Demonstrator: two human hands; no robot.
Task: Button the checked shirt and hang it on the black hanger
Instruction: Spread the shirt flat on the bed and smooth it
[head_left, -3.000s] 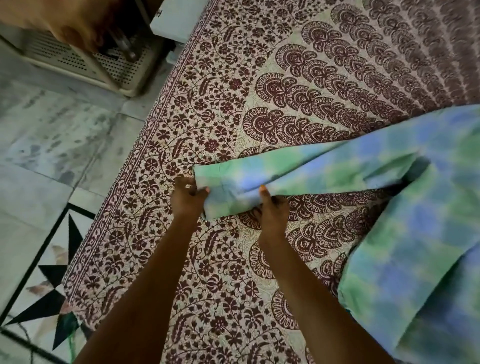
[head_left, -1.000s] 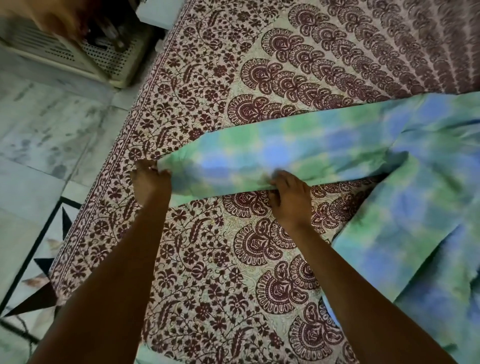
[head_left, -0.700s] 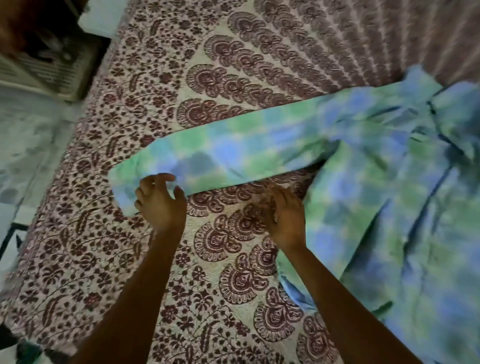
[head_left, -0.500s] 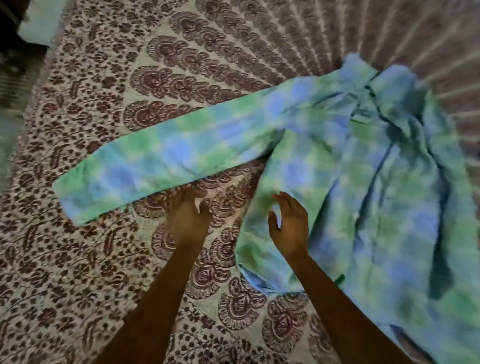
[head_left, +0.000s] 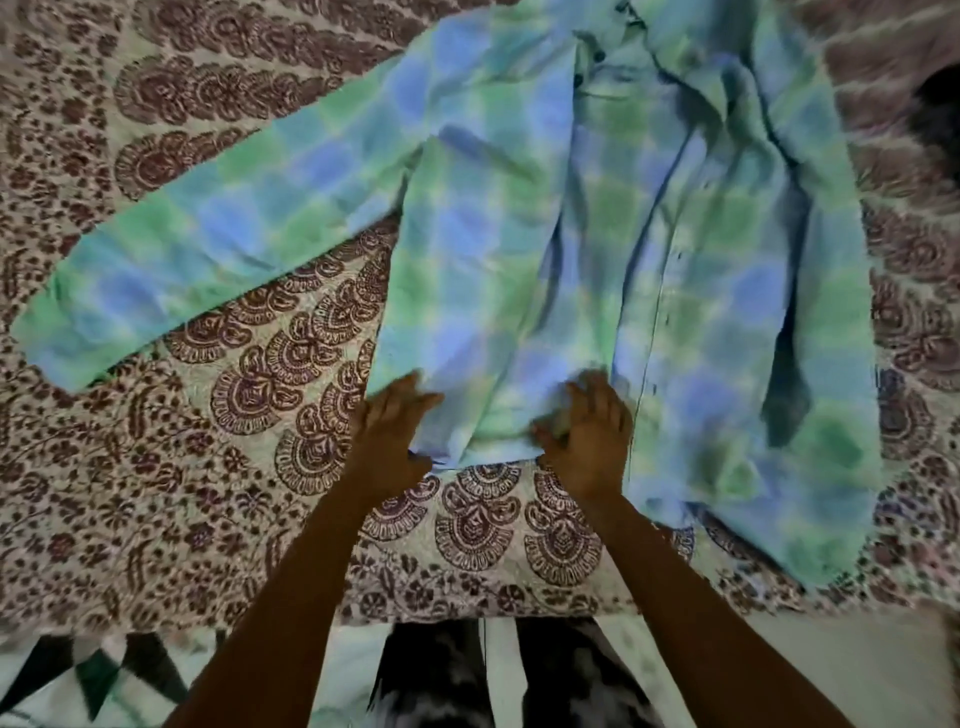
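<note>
The green-and-blue checked shirt (head_left: 597, 249) lies spread on the patterned bedspread (head_left: 156, 467), with its front unbuttoned and one sleeve (head_left: 208, 234) stretched out to the left. Dark buttons (head_left: 577, 80) show near the collar at the top. Both hands are at the near hem of the left front panel. My left hand (head_left: 392, 441) rests at the hem's left corner with its fingers stretched forward onto the cloth. My right hand (head_left: 589, 441) is at the hem near the front opening, with a bunch of fabric between thumb and fingers. No hanger is in view.
The bed's near edge (head_left: 467, 618) runs below my arms, with tiled floor (head_left: 779, 670) and my legs under it. A dark shape (head_left: 935, 104) sits at the upper right edge of the bedspread; what it is cannot be told.
My hands left the sleeve and moved right to the shirt's near hem. The view swung right, so the whole shirt body is now in front of me.
</note>
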